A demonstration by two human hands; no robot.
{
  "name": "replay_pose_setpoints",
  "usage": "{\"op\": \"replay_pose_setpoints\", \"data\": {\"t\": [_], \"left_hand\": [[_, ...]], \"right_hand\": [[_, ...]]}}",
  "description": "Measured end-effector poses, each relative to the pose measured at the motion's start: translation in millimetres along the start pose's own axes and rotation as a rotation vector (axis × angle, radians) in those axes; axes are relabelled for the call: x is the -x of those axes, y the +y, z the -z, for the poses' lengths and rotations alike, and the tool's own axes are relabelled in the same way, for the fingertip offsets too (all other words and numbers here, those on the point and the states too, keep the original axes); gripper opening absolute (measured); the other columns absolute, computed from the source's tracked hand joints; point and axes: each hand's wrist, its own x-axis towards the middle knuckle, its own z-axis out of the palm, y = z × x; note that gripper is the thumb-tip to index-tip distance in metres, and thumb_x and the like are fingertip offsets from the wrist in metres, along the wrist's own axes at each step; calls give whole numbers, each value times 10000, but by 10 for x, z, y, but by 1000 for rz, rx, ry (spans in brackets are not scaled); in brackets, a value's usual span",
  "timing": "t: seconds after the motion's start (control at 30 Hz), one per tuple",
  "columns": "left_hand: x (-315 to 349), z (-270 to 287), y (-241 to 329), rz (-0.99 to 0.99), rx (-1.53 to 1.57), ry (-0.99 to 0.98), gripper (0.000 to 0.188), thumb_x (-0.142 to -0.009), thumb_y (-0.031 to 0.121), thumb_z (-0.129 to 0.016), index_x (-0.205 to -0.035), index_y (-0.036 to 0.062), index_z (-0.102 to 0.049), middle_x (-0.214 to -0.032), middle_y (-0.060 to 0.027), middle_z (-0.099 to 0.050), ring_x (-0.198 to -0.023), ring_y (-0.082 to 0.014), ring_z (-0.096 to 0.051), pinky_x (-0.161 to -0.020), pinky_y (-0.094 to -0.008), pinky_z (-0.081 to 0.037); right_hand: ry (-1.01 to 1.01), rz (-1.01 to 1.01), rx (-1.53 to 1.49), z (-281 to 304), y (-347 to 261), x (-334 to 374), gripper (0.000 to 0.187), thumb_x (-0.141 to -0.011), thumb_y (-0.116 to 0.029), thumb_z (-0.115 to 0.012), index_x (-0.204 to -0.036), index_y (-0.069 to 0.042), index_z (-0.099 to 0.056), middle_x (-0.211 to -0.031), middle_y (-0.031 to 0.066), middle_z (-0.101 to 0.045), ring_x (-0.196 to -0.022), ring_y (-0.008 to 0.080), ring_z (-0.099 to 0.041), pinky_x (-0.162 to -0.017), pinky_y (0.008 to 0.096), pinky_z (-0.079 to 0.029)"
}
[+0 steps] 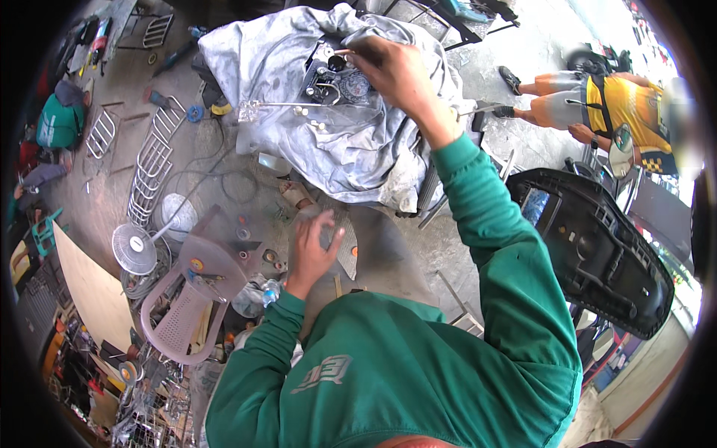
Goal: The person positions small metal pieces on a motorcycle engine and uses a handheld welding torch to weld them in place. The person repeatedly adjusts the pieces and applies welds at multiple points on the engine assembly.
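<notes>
My right hand [396, 73] reaches forward over a cloth-covered surface, fingers closed in a pinch. A short, thin orange-brown stick [344, 51] juts from its fingertips; its exact kind I cannot make out. Just below the tip lies a black and silver metal mechanism [324, 84] with a dark round opening. Beside it, partly under the hand, is a dark round patterned piece [355, 87]. My left hand [314, 252] hovers above my lap, fingers apart and loosely bent, holding nothing. Grey stained cloth [261, 63] is spread beneath the mechanism.
A thin metal rod [291, 104] and small white bits [300, 111] lie on the cloth. On the left are a plastic chair [166, 317], a fan [134, 249] and metal racks [153, 164]. A motorcycle seat [597, 250] stands right; a person in yellow [627, 108] is beyond.
</notes>
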Motion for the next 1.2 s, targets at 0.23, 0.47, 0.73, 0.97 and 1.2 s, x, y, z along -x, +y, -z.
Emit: {"op": "replay_pose_setpoints", "data": {"t": [0.23,0.47,0.73,0.97,1.2], "left_hand": [[862,-936,-748,327,198,-199,560,-925,295,-763,-1385,49,-561,-1018,-79,-670,-910,-297,-629,-870,-437,-481],[766,-1071,-830,332,256,-121,560,-937,307,-758,-1393,54,-556,-1017,-78,-668,-835,-262,-594,-822,-400,-486],[752,-1020,-872,381,309,-140,500,-962,301,-727,-1370,57,-573,-1008,-87,-683,-853,-263,-604,-813,-389,-486],[804,-1025,-948,341,322,-97,443,-938,171,-729,-1336,40,-584,-987,-95,-710,-865,-260,-633,-782,-367,-491],[812,-960,-951,346,340,-95,398,-946,178,-722,-1302,34,-616,-986,-108,-706,-826,-257,-614,-782,-372,-494]], "right_hand": [[-62,99,145,-297,269,-220,225,-961,-265,-726,-1112,-108,-780,-958,134,-772,-872,304,-762,-781,370,-591],[-124,121,209,-284,203,-311,171,-946,-172,-672,-1033,-34,-725,-833,192,-728,-748,360,-728,-668,451,-561],[-155,250,445,-390,235,-352,250,-968,-215,-661,-832,-5,-658,-706,223,-658,-667,413,-678,-611,498,-538],[-128,66,598,-527,212,-395,499,-1060,-353,-548,-722,-4,-665,-663,256,-640,-636,448,-658,-569,538,-507],[-105,10,435,-497,142,-393,534,-1060,-333,-527,-668,2,-668,-657,261,-643,-609,452,-643,-558,538,-493]]}}
